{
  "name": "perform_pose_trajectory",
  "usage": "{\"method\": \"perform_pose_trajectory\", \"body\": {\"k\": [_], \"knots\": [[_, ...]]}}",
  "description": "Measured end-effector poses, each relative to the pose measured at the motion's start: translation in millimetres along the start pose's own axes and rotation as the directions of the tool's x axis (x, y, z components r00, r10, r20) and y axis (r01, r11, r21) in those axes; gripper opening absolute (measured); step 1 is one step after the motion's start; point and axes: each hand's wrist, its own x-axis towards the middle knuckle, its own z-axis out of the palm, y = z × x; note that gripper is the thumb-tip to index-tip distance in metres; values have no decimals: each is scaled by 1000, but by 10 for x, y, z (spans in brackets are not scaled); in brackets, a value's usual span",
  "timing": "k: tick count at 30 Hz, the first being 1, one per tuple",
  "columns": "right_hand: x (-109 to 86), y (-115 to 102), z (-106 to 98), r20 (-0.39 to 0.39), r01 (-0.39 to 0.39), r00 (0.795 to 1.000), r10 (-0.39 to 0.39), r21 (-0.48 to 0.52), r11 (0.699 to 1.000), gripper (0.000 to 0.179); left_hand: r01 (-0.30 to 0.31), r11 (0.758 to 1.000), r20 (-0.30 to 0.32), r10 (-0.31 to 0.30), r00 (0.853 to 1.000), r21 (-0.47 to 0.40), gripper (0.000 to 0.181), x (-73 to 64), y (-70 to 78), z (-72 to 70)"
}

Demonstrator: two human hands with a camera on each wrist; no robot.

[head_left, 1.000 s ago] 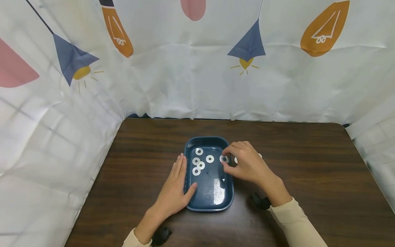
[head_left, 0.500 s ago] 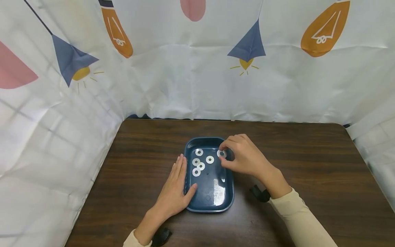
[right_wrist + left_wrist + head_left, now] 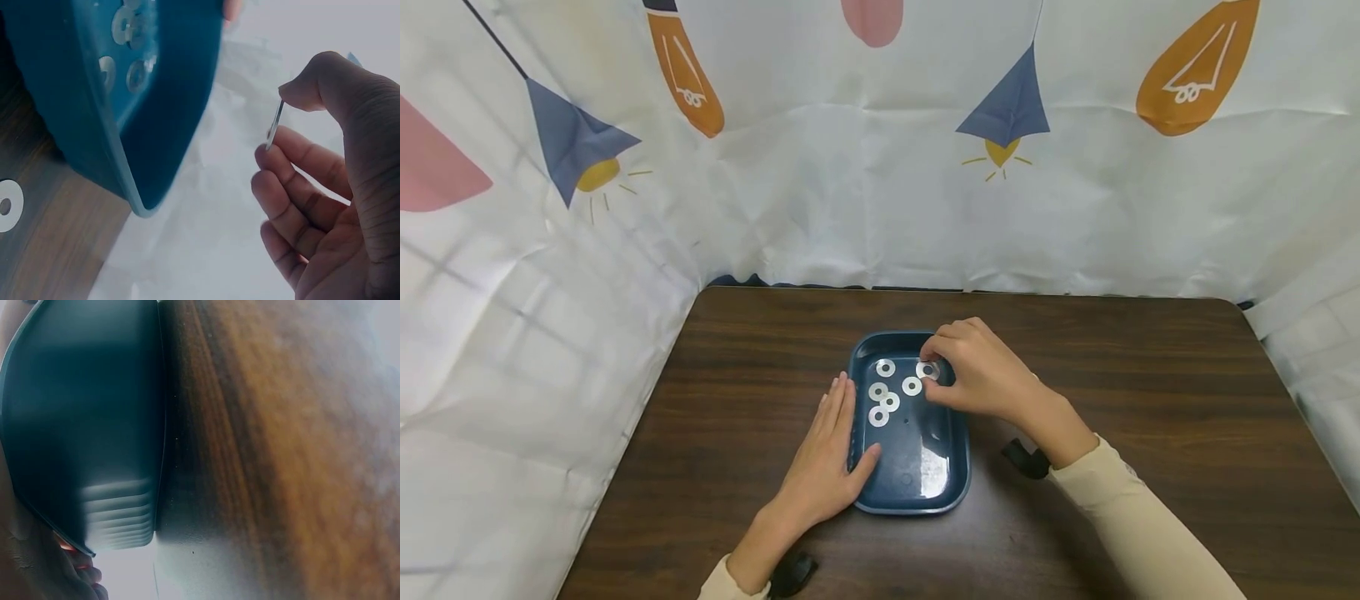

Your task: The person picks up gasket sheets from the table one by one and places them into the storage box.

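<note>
A dark blue tray [image 3: 917,462] lies on the table with several flat silver washers [image 3: 906,386] loose in its upper half. My right hand [image 3: 988,379] is over the tray's upper right part, pinching another washer [image 3: 275,122] edgewise between thumb and fingertips. In the right wrist view that washer is clear of the tray, with the remaining fingers loosely bent beneath. My left hand [image 3: 822,462] rests against the tray's left side. Its fingers lie straight along the rim, and the thumb reaches over the edge.
In the right wrist view a loose washer [image 3: 17,199] lies on the brown wooden table [image 3: 760,392] beside the tray; in the head view my right hand hides it. A white curtain [image 3: 820,208] with printed lamps hangs behind the table.
My right hand has moved left and slightly toward the back, carrying the pinched washer from the tray's right edge further in over it. The left hand and tray stay put.
</note>
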Motion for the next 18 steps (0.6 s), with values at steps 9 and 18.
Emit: {"method": "perform_pose_trajectory", "body": {"k": [9,18], "knots": [[104,18,4,38,56,998,-55,-28,998,22,0,1000,7,0,1000,3,95,-1,-5,4],[220,-35,71,89,65,994,-63,-16,998,24,-2,1000,5,2,1000,-1,93,-9,-6,-8]]}}
